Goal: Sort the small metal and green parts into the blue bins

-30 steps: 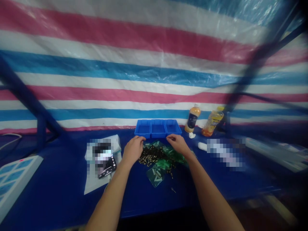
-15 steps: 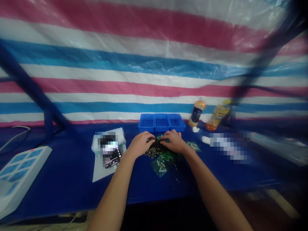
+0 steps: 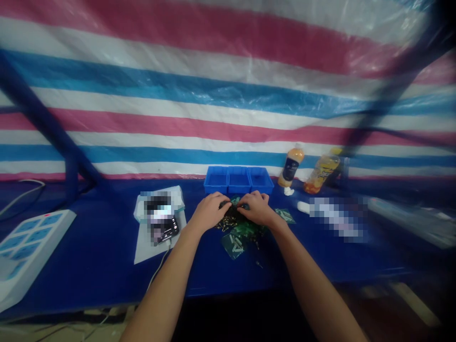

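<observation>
My left hand [image 3: 212, 210] and my right hand [image 3: 256, 208] face each other over a heap of small parts on the blue table. Fingers of both are curled in, thumbs toward the middle; whatever is pinched between them is too dark to name. Beneath my left hand lie brassy, screw-like pieces [image 3: 228, 221]. Clear and greenish plastic bags [image 3: 245, 229] lie under my right hand. Nearer to me is a small clear bag [image 3: 233, 245] with several pale, plug-like pieces inside. Just beyond my fingers stands a row of three joined blue bins [image 3: 239, 179].
A lit phone [image 3: 164, 230] with a cable rests on white paper at left, near a white power strip [image 3: 33, 247]. Two drink bottles [image 3: 291, 167] stand at the back right. Another small bag [image 3: 285, 215] lies right of my right hand. One loose piece [image 3: 259, 264] is near the front edge.
The view has shifted slightly, and a cable below the phone shows more. Both hands stay over the heap with only slight finger movement.
</observation>
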Demonstrator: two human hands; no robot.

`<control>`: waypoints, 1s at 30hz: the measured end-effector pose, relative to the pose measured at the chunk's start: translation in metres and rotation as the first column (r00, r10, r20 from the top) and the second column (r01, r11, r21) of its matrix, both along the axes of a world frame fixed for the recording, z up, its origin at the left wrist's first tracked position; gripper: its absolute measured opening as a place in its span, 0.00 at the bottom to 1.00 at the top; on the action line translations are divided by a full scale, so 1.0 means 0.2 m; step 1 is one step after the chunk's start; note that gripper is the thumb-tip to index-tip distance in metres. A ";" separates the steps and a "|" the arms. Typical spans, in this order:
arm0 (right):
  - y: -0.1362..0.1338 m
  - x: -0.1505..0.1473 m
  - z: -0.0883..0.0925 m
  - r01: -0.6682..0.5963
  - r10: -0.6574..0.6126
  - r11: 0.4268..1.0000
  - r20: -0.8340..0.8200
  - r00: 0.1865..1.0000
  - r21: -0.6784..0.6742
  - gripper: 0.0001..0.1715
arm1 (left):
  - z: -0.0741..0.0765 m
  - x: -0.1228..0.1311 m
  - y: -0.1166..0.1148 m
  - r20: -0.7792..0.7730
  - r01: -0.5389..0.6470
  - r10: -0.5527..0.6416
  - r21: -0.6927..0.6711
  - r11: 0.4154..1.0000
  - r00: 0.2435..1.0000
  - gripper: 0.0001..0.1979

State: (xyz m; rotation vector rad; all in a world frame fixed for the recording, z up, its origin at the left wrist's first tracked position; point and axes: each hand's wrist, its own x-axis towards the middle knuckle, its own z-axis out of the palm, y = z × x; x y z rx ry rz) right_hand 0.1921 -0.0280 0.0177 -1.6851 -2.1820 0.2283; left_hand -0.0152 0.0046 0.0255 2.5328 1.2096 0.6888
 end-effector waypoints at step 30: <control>-0.02 0.01 0.06 0.016 -0.019 1.000 -0.408 0.913 -0.011 0.17 | 0.02 0.13 -0.10 0.192 -0.088 0.086 0.000 0.996 0.978 0.17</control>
